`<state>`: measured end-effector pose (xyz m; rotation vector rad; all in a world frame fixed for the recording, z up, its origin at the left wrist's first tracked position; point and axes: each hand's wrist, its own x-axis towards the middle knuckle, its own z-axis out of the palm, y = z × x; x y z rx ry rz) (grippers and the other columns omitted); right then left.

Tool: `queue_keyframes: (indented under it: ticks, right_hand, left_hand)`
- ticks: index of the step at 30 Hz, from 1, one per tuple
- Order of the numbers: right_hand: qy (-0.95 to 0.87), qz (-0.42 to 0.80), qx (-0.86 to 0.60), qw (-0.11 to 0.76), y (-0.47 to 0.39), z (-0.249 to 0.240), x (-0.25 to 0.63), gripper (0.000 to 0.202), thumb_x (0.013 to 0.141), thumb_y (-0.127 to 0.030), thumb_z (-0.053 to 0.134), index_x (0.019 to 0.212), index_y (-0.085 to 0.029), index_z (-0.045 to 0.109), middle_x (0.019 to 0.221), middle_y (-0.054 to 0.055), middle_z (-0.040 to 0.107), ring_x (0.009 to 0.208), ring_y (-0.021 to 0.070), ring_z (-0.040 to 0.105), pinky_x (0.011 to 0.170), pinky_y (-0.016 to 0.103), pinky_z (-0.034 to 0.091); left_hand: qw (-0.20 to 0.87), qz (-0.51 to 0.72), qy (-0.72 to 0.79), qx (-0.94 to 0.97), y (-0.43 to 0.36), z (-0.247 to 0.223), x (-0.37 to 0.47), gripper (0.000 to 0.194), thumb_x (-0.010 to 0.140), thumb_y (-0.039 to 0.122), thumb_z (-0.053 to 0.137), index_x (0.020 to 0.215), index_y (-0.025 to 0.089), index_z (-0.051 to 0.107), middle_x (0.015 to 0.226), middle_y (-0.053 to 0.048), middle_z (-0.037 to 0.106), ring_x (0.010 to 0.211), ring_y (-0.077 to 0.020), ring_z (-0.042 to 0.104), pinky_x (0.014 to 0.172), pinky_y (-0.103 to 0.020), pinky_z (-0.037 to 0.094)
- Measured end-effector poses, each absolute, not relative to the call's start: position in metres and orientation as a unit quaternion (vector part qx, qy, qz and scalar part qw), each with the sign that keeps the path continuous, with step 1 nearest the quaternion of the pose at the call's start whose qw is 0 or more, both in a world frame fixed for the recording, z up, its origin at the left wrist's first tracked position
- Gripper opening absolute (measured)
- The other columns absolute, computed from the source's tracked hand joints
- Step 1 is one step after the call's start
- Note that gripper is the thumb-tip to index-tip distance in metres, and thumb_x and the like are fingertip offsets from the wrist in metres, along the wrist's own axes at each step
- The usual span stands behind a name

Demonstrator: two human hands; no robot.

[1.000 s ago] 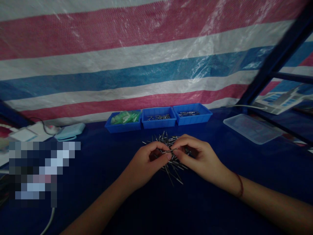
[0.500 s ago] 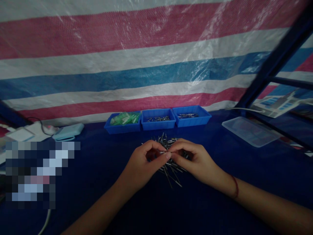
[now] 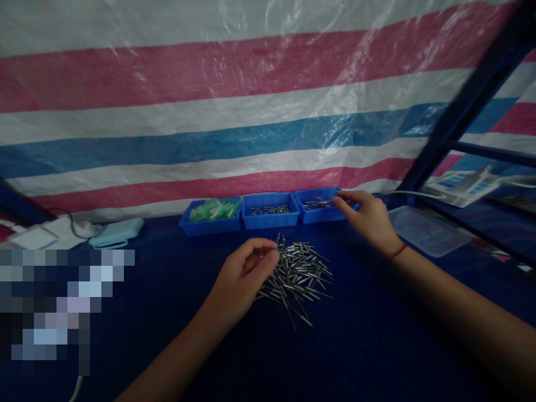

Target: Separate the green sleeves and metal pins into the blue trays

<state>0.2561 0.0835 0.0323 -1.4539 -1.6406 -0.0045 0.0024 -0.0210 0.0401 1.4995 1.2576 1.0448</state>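
Note:
A loose pile of blind rivets (image 3: 299,271), thin and metallic, lies on the dark blue tabletop in front of me. My left hand (image 3: 251,271) is at the pile's left edge, thumb and fingertips pinched together; a small shiny bit shows between the fingers, too small to name. Over the front right corner of the right blue bin (image 3: 320,215) reaches my right hand (image 3: 366,215), its thumb and forefinger apart with nothing seen between them. Similar metal pins (image 3: 316,204) lie inside that bin.
The middle blue bin (image 3: 271,219) holds more metal pins, and the left blue bin (image 3: 211,226) holds green plastic packets. A clear plastic lid (image 3: 431,231) lies at right by a dark blue frame. A light blue case (image 3: 117,231) sits at left. Striped sheeting hangs behind.
My right hand has left my left hand and moved forward and right to the right bin, its fingers parting. My left hand has stayed near the pile, still pinched.

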Motion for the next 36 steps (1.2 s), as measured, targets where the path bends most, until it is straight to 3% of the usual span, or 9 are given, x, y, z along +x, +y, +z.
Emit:
queue_keyframes:
  ticks: [7, 14, 21, 29, 36]
  right_hand:
    - [-0.653, 0.039, -0.607, 0.451, 0.072, 0.028, 0.267, 0.026, 0.079, -0.029, 0.051, 0.091, -0.015, 0.069, 0.091, 0.011, 0.071, 0.08, 0.0242, 0.064, 0.076, 0.04, 0.048]
    - [-0.696, 0.145, -0.535, 0.456, 0.053, 0.03, 0.245, 0.024, 0.078, -0.034, 0.054, 0.089, -0.018, 0.067, 0.093, 0.008, 0.07, 0.082, 0.0229, 0.065, 0.075, 0.038, 0.049]
    - [-0.742, 0.166, -0.491, 0.426, 0.038, 0.023, 0.225, 0.023, 0.081, -0.036, 0.052, 0.09, -0.018, 0.065, 0.089, 0.007, 0.069, 0.077, 0.0211, 0.064, 0.07, 0.037, 0.05]
    - [-0.782, 0.185, -0.452, 0.386, 0.023, 0.02, 0.208, 0.018, 0.083, -0.028, 0.051, 0.09, -0.019, 0.065, 0.085, 0.004, 0.068, 0.075, 0.0177, 0.063, 0.065, 0.032, 0.049]
    - [-0.795, 0.269, -0.399, 0.369, 0.005, 0.01, 0.19, 0.015, 0.083, -0.02, 0.052, 0.088, -0.02, 0.066, 0.087, 0.004, 0.068, 0.081, 0.0169, 0.063, 0.073, 0.032, 0.051]
  left_hand:
    - [0.366, 0.42, 0.544, 0.628, -0.004, 0.048, -0.022, 0.024, 0.081, 0.032, 0.051, 0.098, 0.017, 0.058, 0.081, -0.003, 0.061, 0.064, -0.0133, 0.057, 0.057, -0.026, 0.043]
    - [0.143, 0.214, 0.531, 0.807, 0.009, 0.042, -0.051, 0.016, 0.083, 0.027, 0.05, 0.085, 0.017, 0.063, 0.08, -0.002, 0.062, 0.069, -0.015, 0.056, 0.065, -0.029, 0.041]
    - [0.121, 0.158, 0.516, 0.833, 0.01, 0.02, -0.038, 0.02, 0.087, 0.031, 0.051, 0.101, 0.023, 0.063, 0.095, -0.002, 0.061, 0.079, -0.0159, 0.059, 0.07, -0.028, 0.045]
    - [0.075, 0.114, 0.513, 0.847, 0.009, 0.019, -0.035, 0.022, 0.091, 0.027, 0.045, 0.103, 0.021, 0.062, 0.096, -0.003, 0.063, 0.084, -0.017, 0.061, 0.075, -0.029, 0.047]
    - [0.057, 0.108, 0.52, 0.845, 0.004, 0.023, -0.031, 0.018, 0.089, 0.023, 0.045, 0.092, 0.018, 0.062, 0.09, -0.004, 0.06, 0.077, -0.0169, 0.059, 0.069, -0.029, 0.046]
